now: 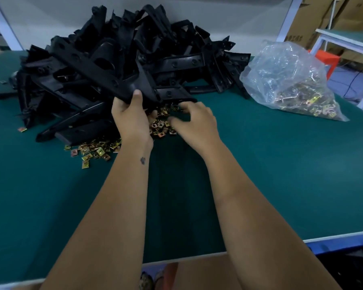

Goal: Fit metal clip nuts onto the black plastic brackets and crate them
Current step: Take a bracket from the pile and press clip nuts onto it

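the long black plastic bracket (96,70) sits just above the middle of the frame, its near end gripped by the left hand (128,114), thumb on top and fingers curled underneath, the far end slanting towards the upper left over the big heap of black plastic brackets (134,45). this looks like the start of a fitting cycle: a bracket is taken up and a nut is being fetched. the right hand (194,120), just right of centre, hovers palm down with fingers curled over the loose pile of small brass-coloured metal clip nuts (161,124) on the green table mat (260,164); motion blur means i cannot tell whether it has pinched one yet. next it needs a single nut, turned open side towards the bracket's edge. both forearms reach up from the bottom. a clear plastic bag of more clip nuts (289,84) lies at the upper right.
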`<state>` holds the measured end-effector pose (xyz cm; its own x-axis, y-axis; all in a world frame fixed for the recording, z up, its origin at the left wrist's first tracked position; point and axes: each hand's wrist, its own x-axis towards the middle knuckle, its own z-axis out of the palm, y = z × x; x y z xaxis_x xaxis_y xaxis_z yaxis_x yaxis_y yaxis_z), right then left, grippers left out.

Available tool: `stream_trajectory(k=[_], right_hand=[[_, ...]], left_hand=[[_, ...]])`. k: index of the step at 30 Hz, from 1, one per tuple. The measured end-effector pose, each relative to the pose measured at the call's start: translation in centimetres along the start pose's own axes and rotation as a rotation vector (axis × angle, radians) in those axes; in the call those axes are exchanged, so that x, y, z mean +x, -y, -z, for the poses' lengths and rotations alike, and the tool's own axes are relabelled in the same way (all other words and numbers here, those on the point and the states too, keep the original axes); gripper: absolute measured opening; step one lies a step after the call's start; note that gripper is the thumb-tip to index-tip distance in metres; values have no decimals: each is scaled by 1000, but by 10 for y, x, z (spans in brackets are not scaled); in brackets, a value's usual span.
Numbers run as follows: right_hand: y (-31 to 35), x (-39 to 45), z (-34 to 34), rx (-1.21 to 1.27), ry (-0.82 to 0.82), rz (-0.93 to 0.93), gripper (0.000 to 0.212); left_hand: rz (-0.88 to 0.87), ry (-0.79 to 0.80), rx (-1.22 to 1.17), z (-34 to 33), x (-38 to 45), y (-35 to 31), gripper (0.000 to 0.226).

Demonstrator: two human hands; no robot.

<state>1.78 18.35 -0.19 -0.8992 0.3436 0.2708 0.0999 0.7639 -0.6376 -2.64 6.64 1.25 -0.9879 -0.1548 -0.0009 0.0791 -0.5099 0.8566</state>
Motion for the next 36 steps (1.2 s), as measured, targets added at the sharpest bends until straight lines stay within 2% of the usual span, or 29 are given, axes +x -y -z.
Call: stream_trajectory(k=[2, 3, 5, 7, 11, 15, 18, 22, 27, 31, 36], right_hand=[[2, -1, -5, -224, 166, 89, 69], [2, -1, -7, -293, 199, 123, 68], [2, -1, -6, -287, 165, 144, 52], [1, -1, -4, -226, 96, 158, 35], [3, -2, -3, -199, 49, 192, 21], [3, -2, 0, 55, -100, 101, 15], [4, -1, 4, 271, -152, 5, 14], [4, 2, 6, 510, -200, -91, 13], [1, 4, 7, 731, -181, -181, 27], [2, 4, 14, 982, -194, -197, 19], [5, 3, 20, 1260, -122, -249, 16]], left_hand=[[20, -11, -11, 2, 4, 1, 10], [33, -9, -19, 2, 4, 2, 9], [54, 24, -38, 0, 3, 4, 11], [73, 59, -48, -3, 2, 5, 24], [152, 125, -84, -7, -2, 4, 33], [236, 170, -125, -7, -4, 3, 28], [251, 204, -126, -7, -5, 5, 18], [253, 216, -126, -6, -4, 7, 28], [256, 240, -123, -7, -3, 10, 34], [263, 261, -99, -8, -3, 11, 38], [269, 292, -67, -9, -5, 10, 31]])
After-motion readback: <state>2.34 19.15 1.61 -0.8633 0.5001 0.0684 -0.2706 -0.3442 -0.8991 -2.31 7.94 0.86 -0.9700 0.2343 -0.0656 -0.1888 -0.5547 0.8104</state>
